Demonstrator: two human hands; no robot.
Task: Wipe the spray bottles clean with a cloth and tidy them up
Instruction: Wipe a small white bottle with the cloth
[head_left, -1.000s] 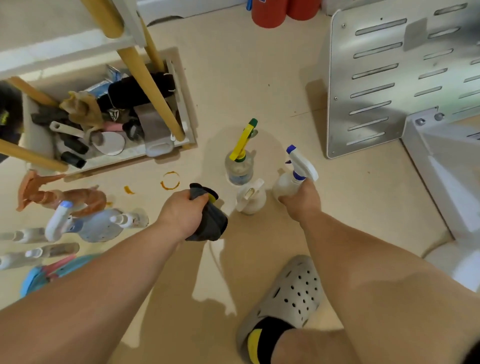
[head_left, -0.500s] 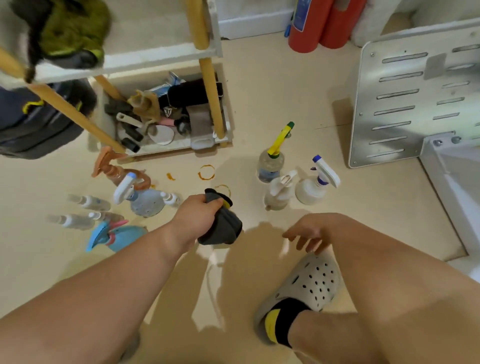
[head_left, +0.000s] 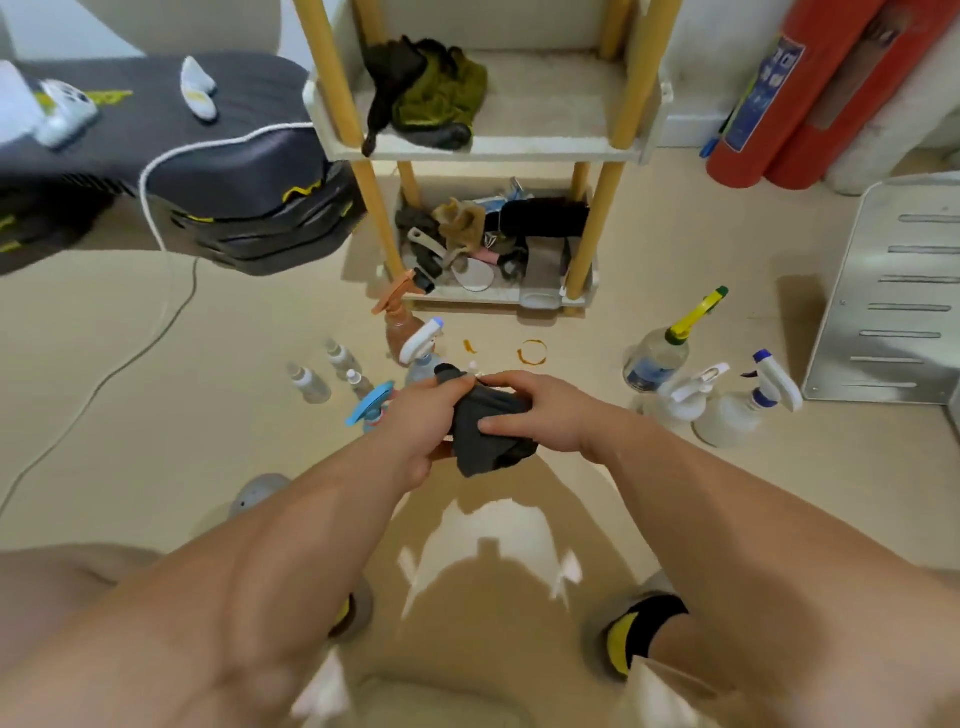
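Cloth (head_left: 488, 434), dark grey and bunched, sits between both hands above the floor (head_left: 156, 415). Grip of the left hand (head_left: 421, 421) is clamped on its left side. Grip of the right hand (head_left: 540, 415) is clamped on its right side, thumb pressed on the fabric. Three spray bottles (head_left: 727, 421) stand on the floor to the right; smaller bottles (head_left: 311, 387) are grouped to the left.

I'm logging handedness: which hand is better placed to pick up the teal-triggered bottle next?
Probably left: the left hand sits right beside the teal-triggered bottle, while the right hand is across the cloth, farther away.
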